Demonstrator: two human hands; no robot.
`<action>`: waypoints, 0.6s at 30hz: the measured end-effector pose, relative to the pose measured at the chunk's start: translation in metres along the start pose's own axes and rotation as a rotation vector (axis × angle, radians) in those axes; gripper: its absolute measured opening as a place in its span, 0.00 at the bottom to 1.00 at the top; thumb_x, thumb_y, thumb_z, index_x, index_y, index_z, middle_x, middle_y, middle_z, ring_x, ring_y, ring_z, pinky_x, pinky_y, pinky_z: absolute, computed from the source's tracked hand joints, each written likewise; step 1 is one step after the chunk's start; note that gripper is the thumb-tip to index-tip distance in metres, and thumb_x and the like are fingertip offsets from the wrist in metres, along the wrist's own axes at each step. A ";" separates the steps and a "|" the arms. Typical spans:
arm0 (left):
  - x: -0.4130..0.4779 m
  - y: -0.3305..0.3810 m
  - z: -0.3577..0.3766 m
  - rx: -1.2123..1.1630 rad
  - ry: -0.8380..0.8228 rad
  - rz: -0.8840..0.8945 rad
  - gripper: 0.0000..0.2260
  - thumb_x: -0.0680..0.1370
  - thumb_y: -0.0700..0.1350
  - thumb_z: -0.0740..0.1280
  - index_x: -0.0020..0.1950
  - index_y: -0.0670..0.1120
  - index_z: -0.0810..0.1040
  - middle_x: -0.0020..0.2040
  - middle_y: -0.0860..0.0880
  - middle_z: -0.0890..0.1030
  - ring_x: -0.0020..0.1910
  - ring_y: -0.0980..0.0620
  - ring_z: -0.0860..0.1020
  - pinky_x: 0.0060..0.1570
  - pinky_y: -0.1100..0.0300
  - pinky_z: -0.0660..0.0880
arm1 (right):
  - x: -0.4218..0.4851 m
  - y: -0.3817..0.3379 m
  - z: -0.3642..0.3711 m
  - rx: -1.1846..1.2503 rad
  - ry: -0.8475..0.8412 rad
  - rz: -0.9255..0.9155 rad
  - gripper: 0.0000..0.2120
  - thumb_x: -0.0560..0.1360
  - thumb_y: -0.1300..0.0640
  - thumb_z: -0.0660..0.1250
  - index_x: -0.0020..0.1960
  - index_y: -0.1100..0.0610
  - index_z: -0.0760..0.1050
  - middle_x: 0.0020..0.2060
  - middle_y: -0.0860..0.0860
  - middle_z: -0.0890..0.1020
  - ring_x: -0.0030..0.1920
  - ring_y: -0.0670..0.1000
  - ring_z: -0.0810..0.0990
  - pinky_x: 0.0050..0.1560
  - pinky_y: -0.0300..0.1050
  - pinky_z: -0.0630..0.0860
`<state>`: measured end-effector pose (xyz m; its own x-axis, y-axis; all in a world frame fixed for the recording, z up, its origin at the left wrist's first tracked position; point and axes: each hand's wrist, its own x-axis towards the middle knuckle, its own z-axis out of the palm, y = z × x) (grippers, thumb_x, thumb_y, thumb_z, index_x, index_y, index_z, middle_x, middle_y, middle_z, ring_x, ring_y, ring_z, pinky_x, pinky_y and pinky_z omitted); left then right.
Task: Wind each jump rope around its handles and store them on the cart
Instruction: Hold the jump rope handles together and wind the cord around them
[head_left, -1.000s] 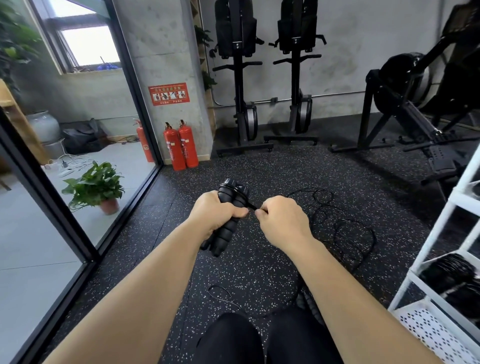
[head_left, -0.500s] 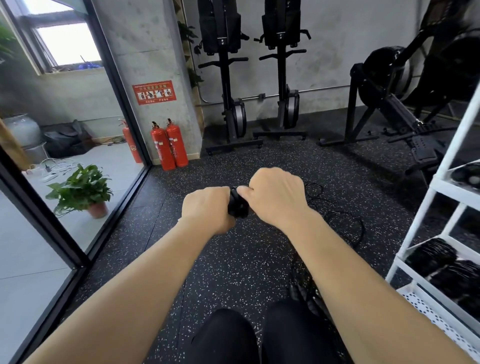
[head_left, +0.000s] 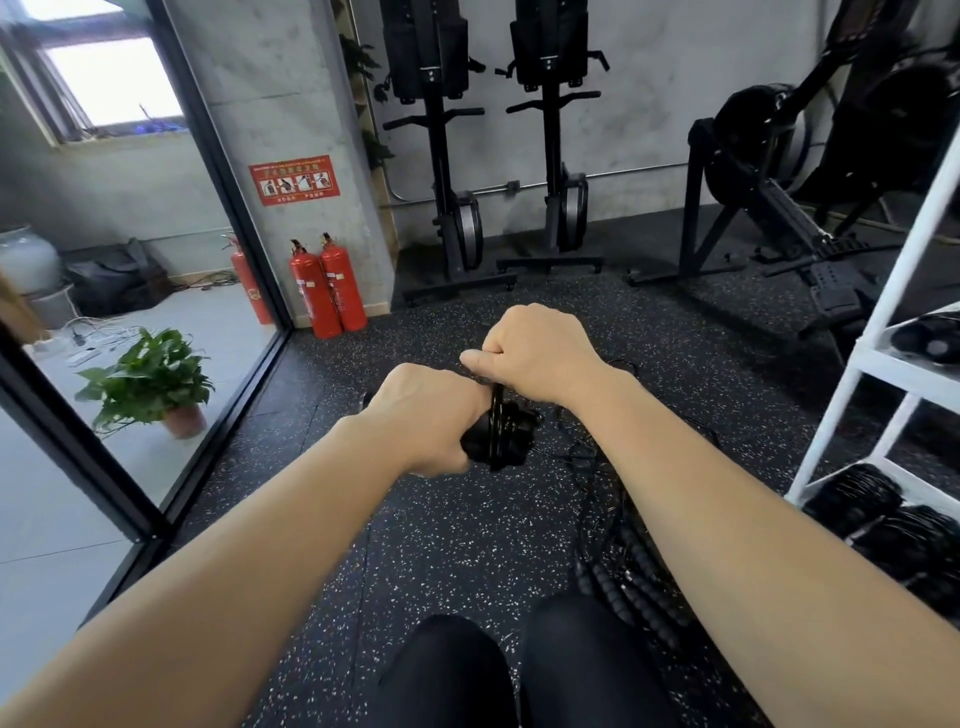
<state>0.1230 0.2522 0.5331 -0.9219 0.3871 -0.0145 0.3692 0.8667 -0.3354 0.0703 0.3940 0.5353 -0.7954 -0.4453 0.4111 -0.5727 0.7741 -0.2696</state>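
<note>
My left hand (head_left: 423, 415) grips the two black jump rope handles (head_left: 501, 434) held together in front of me. Just above them, my right hand (head_left: 535, 358) pinches the thin black rope (head_left: 496, 402), which runs down across the handles in a few turns. The loose rest of the rope (head_left: 602, 467) trails on the speckled floor to the right. More black jump ropes (head_left: 628, 582) lie on the floor by my right knee. The white cart (head_left: 878, 364) stands at the right edge with wound black ropes (head_left: 857, 499) on its lower shelf.
Two red fire extinguishers (head_left: 327, 291) stand against the concrete pillar. Rowing machines (head_left: 452, 156) stand upright along the back wall, and another exercise machine (head_left: 769, 156) sits at the back right. A glass wall (head_left: 223, 171) on the left shows a potted plant (head_left: 150, 384) behind it.
My right hand has carried the rope up over the handles from right to left, laying a turn round them. The left hand has tilted the handles downward. The view shifted left.
</note>
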 end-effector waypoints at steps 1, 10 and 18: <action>-0.002 0.000 -0.001 -0.047 0.007 0.015 0.09 0.73 0.54 0.69 0.48 0.53 0.72 0.38 0.53 0.76 0.41 0.49 0.77 0.40 0.56 0.72 | -0.001 0.003 0.002 0.052 -0.014 0.027 0.24 0.77 0.45 0.63 0.26 0.56 0.68 0.22 0.49 0.66 0.27 0.50 0.67 0.31 0.43 0.61; -0.005 -0.001 -0.003 -0.537 0.071 0.019 0.16 0.67 0.54 0.78 0.46 0.59 0.74 0.38 0.58 0.80 0.42 0.55 0.78 0.47 0.58 0.74 | -0.014 0.022 0.015 0.916 -0.191 0.308 0.23 0.75 0.47 0.70 0.26 0.55 0.67 0.22 0.49 0.70 0.24 0.47 0.68 0.33 0.40 0.68; -0.001 -0.001 0.003 -1.000 0.052 -0.069 0.15 0.65 0.41 0.82 0.42 0.46 0.77 0.33 0.56 0.81 0.32 0.59 0.77 0.38 0.64 0.76 | -0.023 0.028 0.044 1.261 -0.128 0.667 0.16 0.77 0.61 0.54 0.32 0.53 0.68 0.23 0.48 0.68 0.27 0.48 0.61 0.31 0.42 0.54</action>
<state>0.1230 0.2498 0.5306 -0.9475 0.3189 0.0240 0.2662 0.7450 0.6117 0.0642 0.4060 0.4801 -0.9542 -0.2532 -0.1593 0.1718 -0.0283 -0.9847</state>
